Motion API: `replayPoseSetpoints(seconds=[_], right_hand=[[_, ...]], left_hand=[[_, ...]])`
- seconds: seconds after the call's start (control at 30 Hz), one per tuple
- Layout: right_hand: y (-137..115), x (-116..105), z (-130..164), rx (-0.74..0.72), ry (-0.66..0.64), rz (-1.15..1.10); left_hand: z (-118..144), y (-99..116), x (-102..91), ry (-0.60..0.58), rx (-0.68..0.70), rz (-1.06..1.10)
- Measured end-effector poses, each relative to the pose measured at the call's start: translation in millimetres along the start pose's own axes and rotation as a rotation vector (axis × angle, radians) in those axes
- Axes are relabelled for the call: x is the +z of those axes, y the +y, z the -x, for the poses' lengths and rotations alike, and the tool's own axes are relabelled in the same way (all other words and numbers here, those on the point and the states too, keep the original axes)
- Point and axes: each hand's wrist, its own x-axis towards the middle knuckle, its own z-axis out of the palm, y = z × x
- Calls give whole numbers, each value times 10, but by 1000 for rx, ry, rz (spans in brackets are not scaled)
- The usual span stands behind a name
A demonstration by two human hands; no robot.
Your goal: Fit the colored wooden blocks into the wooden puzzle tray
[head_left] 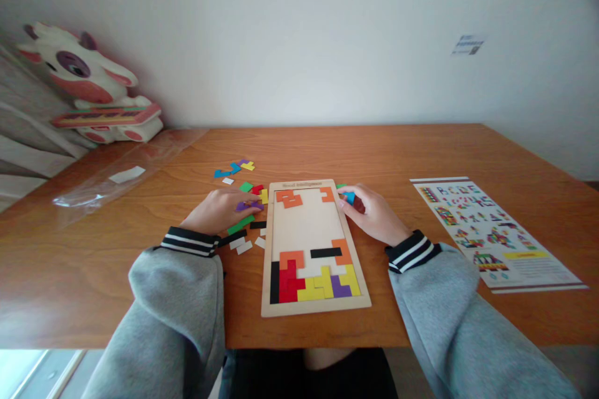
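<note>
A wooden puzzle board [316, 310] lies in front of me, with coloured flat pieces filling its near end and orange pieces [292, 199] loose at its far end. A black bar piece [326, 252] rests across the tray, a bit askew. Left of the board, my left hand [218, 209] has its thumb and fingers closed around a purple puzzle piece [243, 206], partly hidden by the fingers. At the board's right edge, my right hand [374, 212] pinches a blue puzzle piece [348, 198]. A green piece [342, 186] shows just beyond it.
Loose green [241, 225], black, white [244, 247] and yellow pieces lie around my left hand, with blue ones [223, 173] farther back. A printed sheet [496, 234] lies at right. A clear plastic bag [135, 168] and a cow-shaped toy keyboard [107, 115] are at left.
</note>
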Motion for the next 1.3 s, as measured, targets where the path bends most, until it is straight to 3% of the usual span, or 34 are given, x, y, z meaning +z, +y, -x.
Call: replayPoseSetpoints(seconds=[0.2, 0.43, 0.77, 0.93, 1.1, 1.3], right_hand=[[16, 3, 0, -19, 15, 1], [-9, -6, -3, -52, 43, 6], [-10, -12, -5, -90, 62, 17], [-19, -15, -12, -101, 80, 22], [-25, -22, -8, -108, 86, 29], [-33, -30, -11, -99, 83, 23]], left_hand=[[19, 4, 2, 27, 22, -6], [3, 46, 26, -10, 171, -41], [-34, 66, 45, 30, 186, 31], [-30, 62, 51, -21, 133, 38], [-31, 61, 96, 34, 21, 63], [-54, 84, 97, 48, -8, 131]])
